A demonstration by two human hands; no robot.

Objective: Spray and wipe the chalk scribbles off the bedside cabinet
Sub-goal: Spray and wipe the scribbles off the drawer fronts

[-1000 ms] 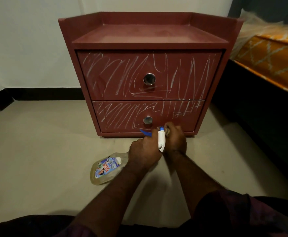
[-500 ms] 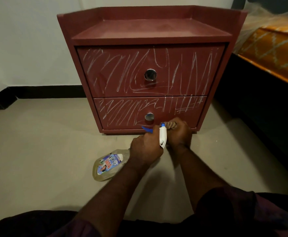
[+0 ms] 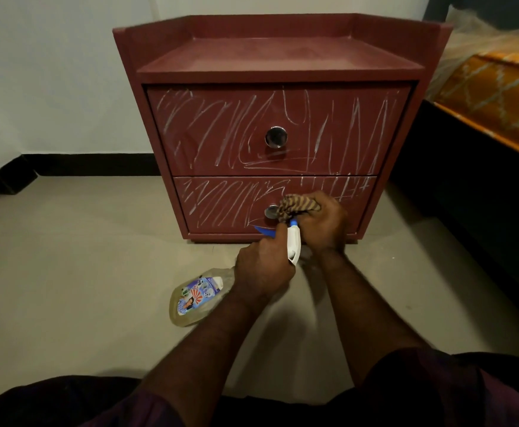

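A dark red bedside cabinet (image 3: 279, 57) stands against the wall, and white chalk scribbles (image 3: 215, 131) cover both drawer fronts. My left hand (image 3: 262, 266) grips the neck of a clear spray bottle (image 3: 198, 295), whose white head and blue nozzle point at the lower drawer. My right hand (image 3: 324, 223) holds a bunched brown striped cloth (image 3: 298, 204) in front of the lower drawer, just right of its round metal knob (image 3: 271, 212).
A bed with an orange patterned mattress (image 3: 495, 100) and a dark frame stands to the right of the cabinet. Beige floor (image 3: 82, 257) lies in front and to the left. A black skirting runs along the white wall.
My right hand has risen with the cloth from the cabinet's base to the lower drawer front beside the knob. The left hand still holds the bottle in much the same place.
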